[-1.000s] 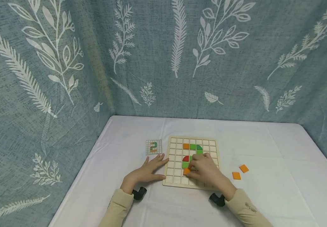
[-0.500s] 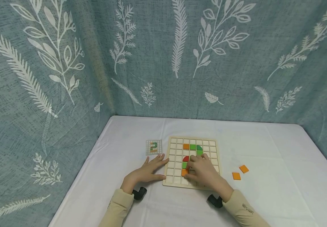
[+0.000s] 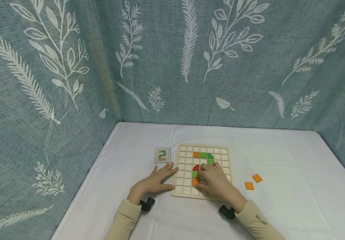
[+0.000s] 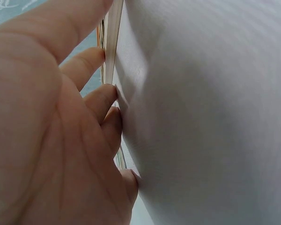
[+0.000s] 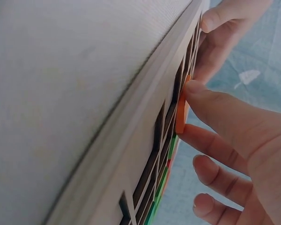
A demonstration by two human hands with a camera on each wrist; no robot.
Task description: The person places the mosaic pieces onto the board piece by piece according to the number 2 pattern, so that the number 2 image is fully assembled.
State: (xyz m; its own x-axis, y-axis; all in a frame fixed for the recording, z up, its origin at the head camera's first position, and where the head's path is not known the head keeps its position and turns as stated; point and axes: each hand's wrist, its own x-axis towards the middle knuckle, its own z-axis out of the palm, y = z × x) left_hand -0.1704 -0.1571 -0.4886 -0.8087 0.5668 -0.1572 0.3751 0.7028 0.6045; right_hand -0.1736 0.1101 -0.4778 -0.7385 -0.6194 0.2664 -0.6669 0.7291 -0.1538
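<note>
A wooden grid board lies on the white table. My right hand is over its middle, thumb and index finger pinching an orange square tile. In the right wrist view that tile sits at the board's surface, standing slightly proud of the cells. Just beyond it is a green square tile, then a red quarter-round tile. More green tiles are partly hidden behind the right hand. My left hand lies with fingers spread, fingertips against the board's left edge; the left wrist view shows its palm.
A small pattern card with a coloured figure lies beyond the left hand. Two loose orange tiles are right of the board. On the board's far rows sit another orange tile and green ones. A patterned curtain hangs behind.
The right hand has shifted slightly left with the orange tile, which now lines up more closely under the green tile. The left hand has stayed in place.
</note>
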